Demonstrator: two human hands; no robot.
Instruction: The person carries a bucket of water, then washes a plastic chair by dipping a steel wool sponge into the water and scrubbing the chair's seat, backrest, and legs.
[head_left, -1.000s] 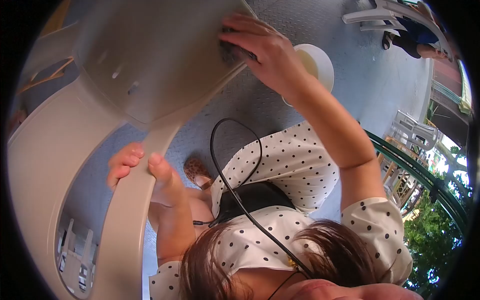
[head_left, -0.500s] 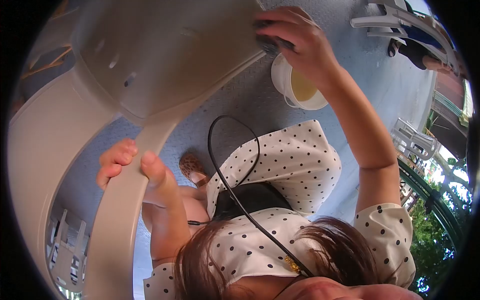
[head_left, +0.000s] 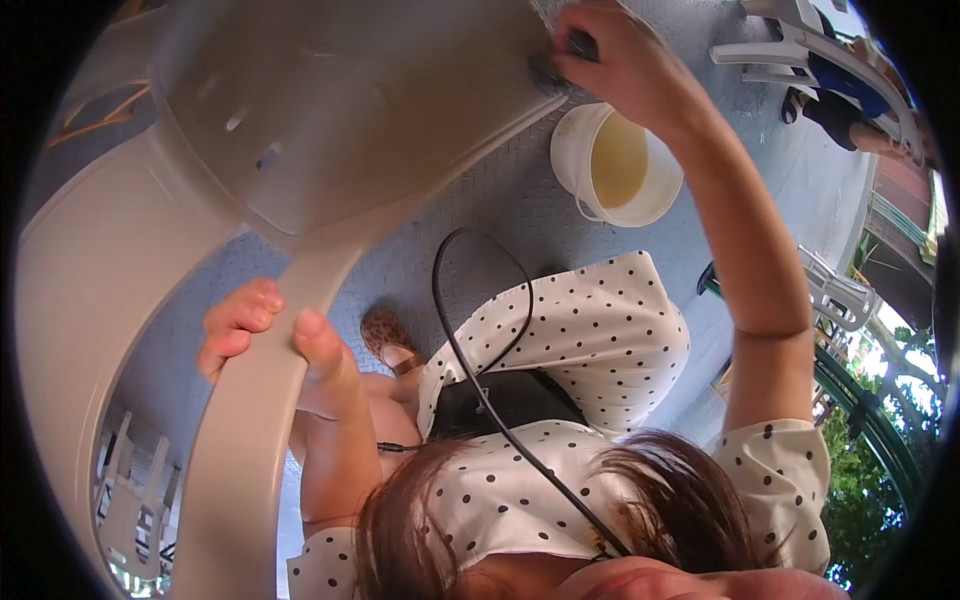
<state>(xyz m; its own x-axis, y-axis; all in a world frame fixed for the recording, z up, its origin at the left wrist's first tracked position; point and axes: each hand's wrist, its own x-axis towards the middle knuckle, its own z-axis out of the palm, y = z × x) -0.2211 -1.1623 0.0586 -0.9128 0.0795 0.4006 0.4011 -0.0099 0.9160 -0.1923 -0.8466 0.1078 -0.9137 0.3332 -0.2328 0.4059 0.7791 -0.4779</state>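
A beige plastic chair (head_left: 360, 130) fills the upper left, its wet-looking seat tilted towards me. My left hand (head_left: 328, 368) is closed around its curved armrest (head_left: 245, 420), thumb on one side and fingers on the other. At the seat's far right corner, my right hand (head_left: 635, 70) is closed on a dark grey wad (head_left: 547, 76), pressed against the edge. Whether the wad is a cloth or a scouring pad cannot be made out. Just below that hand stands a white bucket (head_left: 572, 160) with yellowish liquid in it.
A black cable (head_left: 462, 372) loops across my lap. Another white chair (head_left: 765, 55) stands at the upper right, beside a person's leg (head_left: 832, 118). More white chairs (head_left: 135, 500) show at the lower left. Underfoot is a grey textured floor (head_left: 475, 200).
My right hand has moved slightly right along the seat edge with the dark grey wad. More of the bucket now shows. My left hand keeps its hold on the armrest.
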